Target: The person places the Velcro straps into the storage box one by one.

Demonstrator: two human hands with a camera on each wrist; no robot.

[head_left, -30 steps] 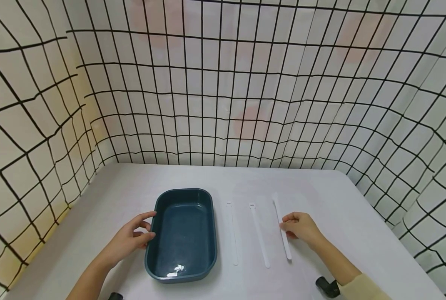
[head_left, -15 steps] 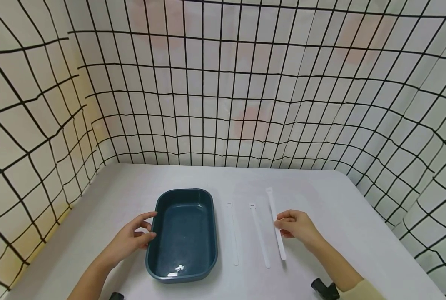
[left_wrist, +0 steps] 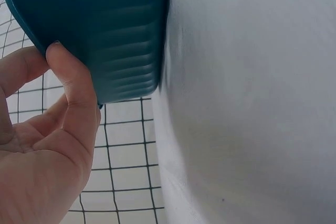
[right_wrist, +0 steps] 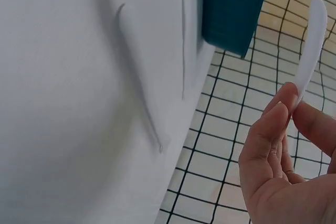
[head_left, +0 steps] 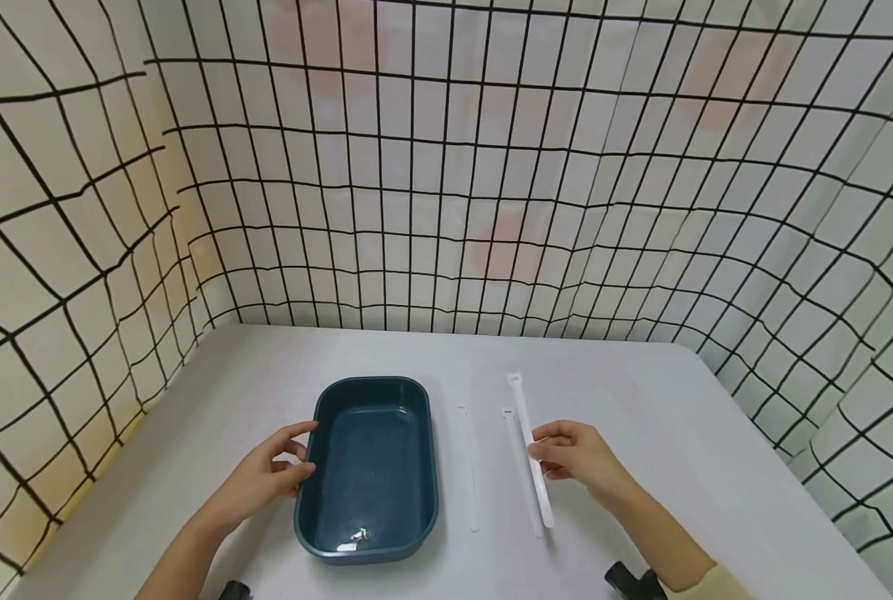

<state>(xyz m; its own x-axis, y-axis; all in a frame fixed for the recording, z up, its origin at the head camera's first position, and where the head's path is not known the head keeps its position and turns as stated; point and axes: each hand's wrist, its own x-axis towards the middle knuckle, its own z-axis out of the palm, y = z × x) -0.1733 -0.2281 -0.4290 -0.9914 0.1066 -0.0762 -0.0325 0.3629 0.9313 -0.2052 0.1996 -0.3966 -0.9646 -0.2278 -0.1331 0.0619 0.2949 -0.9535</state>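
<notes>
In the head view a dark blue-green rectangular bin (head_left: 367,554) stands left of centre. My left hand (head_left: 269,465) is at its left side, index finger and thumb apart, their tips touching the rim. The left wrist view shows the left hand (left_wrist: 58,124) against the bin's outer wall (left_wrist: 118,40). My right hand (head_left: 577,458) pinches a flat white strap (head_left: 523,408) with a slotted head, raised above the table. In the right wrist view the strap (right_wrist: 313,40) sticks up from the right hand's fingertips. Below it lies a second strap (head_left: 527,500), and a third, paler strap (head_left: 469,475) lies nearer the bin.
The white table (head_left: 656,417) is bounded at the back and sides by white sheeting with black grid netting (head_left: 416,183). Black wrist devices show near the lower edge, one at the left wrist (head_left: 234,591) and one at the right wrist (head_left: 634,582).
My right hand has moved left toward the bin, carrying the raised strap from its place at the right to over the middle strap. The left hand has stayed at the rim.
</notes>
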